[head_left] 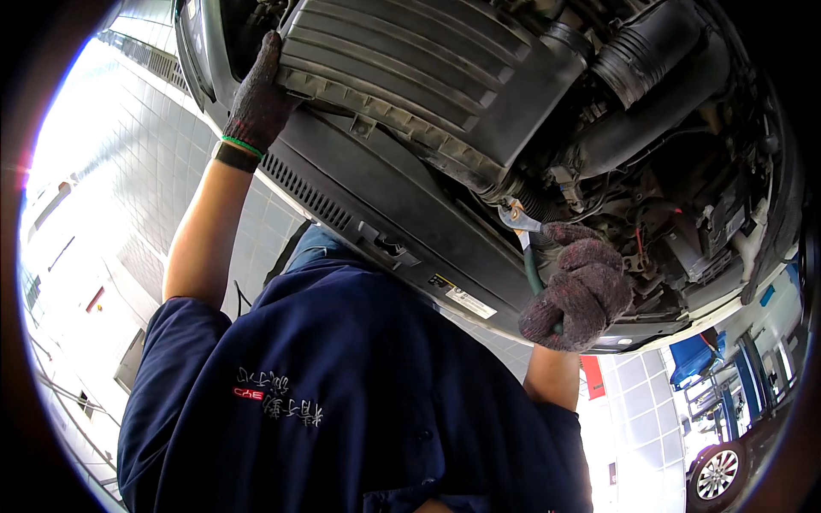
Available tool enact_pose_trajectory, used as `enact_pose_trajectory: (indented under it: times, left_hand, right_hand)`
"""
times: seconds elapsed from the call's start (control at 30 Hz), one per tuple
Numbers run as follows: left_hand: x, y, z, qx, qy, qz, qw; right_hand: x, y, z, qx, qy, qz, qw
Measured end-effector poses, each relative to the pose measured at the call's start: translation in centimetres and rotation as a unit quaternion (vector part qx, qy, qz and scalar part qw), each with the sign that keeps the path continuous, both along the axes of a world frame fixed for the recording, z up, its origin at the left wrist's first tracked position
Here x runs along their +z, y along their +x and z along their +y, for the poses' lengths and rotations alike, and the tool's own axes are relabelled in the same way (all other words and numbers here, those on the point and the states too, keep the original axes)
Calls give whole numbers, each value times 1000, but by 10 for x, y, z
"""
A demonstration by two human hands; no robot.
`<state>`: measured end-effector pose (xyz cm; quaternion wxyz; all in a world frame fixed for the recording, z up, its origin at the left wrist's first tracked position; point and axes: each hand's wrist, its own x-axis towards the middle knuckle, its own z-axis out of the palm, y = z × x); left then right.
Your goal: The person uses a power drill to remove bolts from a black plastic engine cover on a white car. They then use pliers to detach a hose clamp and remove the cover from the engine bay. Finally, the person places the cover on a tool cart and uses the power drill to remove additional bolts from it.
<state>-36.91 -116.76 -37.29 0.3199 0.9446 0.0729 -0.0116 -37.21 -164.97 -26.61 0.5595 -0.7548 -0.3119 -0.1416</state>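
My left hand (pixel 256 101), in a dark knitted glove, grips the left corner of a ribbed black air filter housing (pixel 410 64). Its thumb lies up along the side, and the other fingers are largely hidden. In my gloved right hand (pixel 581 291) is a pair of pliers with green handles (pixel 532 270), the fingers closed round them. The metal head of the pliers (pixel 518 215) is close to the end of a corrugated black hose (pixel 537 202) below the housing's corner. Whether the jaws touch the hose cannot be made out.
A wide black intake duct (pixel 654 47) runs off the housing's right side. Wiring and engine parts (pixel 676 222) fill the bay to the right. The black front panel (pixel 376 192) lies between me and the housing. A car wheel (pixel 717 473) shows at the lower right.
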Motion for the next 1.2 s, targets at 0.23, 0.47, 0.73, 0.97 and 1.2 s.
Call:
enact_pose_trajectory:
  times: [0.23,0.47,0.73,0.97,1.2]
  left_hand:
    - [4,2,-2,-6,77,7,997]
    - [11,4,-10,-10,58,25,998]
    - [44,17,-25,146,-35,-45,988]
    - [131,-85,-189,-192,-388,348,832]
    - [128,-112,-269,-115,-530,474,694]
  right_hand:
    - [11,28,-36,112,-195,11,974]
    - [9,34,-65,-69,16,9,997]
    - [1,-30,-25,-121,112,-1,986]
    - [20,-100,46,-56,149,-56,986]
    - [31,-116,34,-46,85,65,993]
